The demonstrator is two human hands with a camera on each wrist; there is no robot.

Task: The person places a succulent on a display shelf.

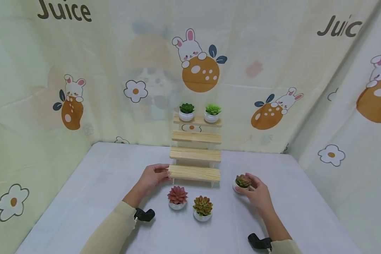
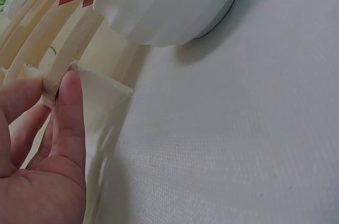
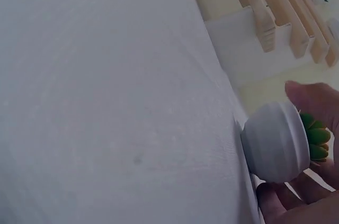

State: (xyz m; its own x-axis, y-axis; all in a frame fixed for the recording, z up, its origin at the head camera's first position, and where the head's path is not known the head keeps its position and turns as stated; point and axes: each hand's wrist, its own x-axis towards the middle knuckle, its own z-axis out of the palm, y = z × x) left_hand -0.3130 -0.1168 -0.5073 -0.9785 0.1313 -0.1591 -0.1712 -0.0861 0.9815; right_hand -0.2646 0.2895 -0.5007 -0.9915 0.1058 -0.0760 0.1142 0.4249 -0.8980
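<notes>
Right hand gripped a pot; left hand pinched the shelf to its right. Pot looked light, rigid, slick; sides seemed best hold.

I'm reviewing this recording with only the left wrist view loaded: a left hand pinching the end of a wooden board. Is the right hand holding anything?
Observer: Yes, the right hand grips a brownish-green succulent in a white pot, off to the right of the stand.
Operator: On the top board I see just one green plant. Is it alone?
Observer: No, the head view shows two: a dark green plant at the left and a bright green plant at the right.
Operator: And the red plant close to me?
Observer: In the head view, a yellow-green and reddish plant stands to its right, slightly nearer the person.
</notes>
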